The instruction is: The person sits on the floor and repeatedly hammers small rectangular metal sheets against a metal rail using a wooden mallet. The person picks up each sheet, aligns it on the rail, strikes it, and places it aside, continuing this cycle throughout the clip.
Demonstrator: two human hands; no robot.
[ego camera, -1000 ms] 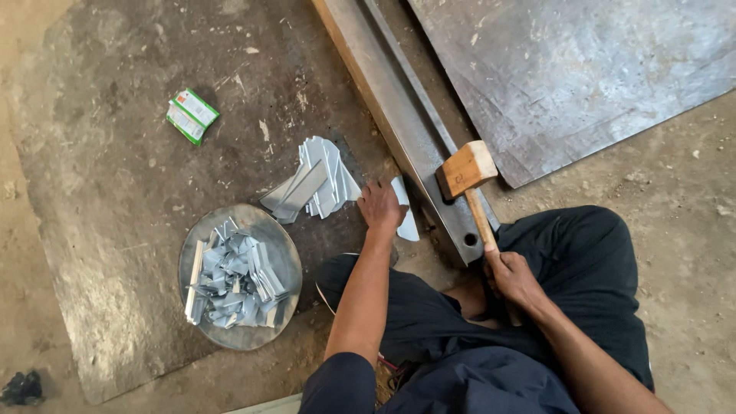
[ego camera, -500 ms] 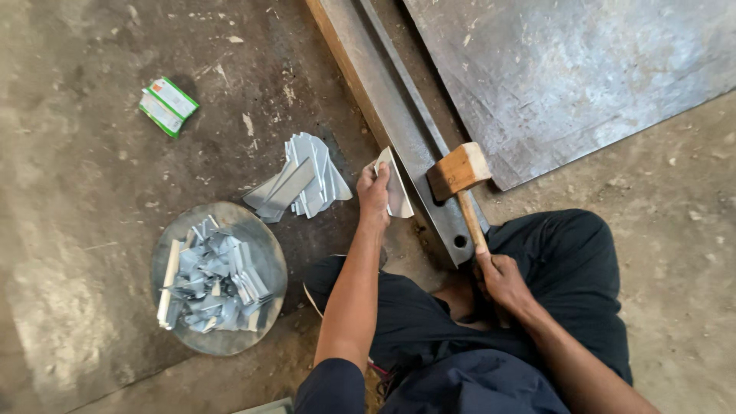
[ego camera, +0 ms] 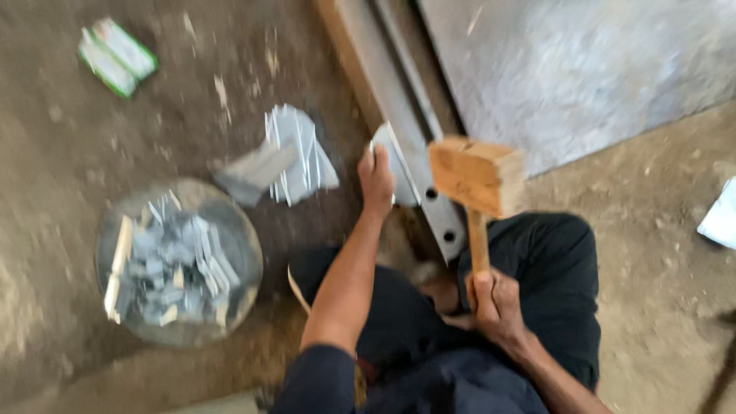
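round metal bowl (ego camera: 107, 230) lower left on the dirt floor (ego camera: 659, 322), full of small grey metal strips (ego camera: 172, 268). loose fan of flat metal pieces (ego camera: 295, 157) up and right of it, apart from the bowl. green and white packet (ego camera: 116, 56) top left, well apart. big grey metal sheet (ego camera: 583, 69) top right. pale scrap (ego camera: 721, 218) at the right edge. all blurred.

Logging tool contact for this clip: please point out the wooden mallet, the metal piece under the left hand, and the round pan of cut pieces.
Wooden mallet (ego camera: 475, 175), head view, on the block head.
Metal piece (ego camera: 400, 165), head view, on its flat face beside the fingers.
Round pan (ego camera: 245, 253), head view, on its right rim.
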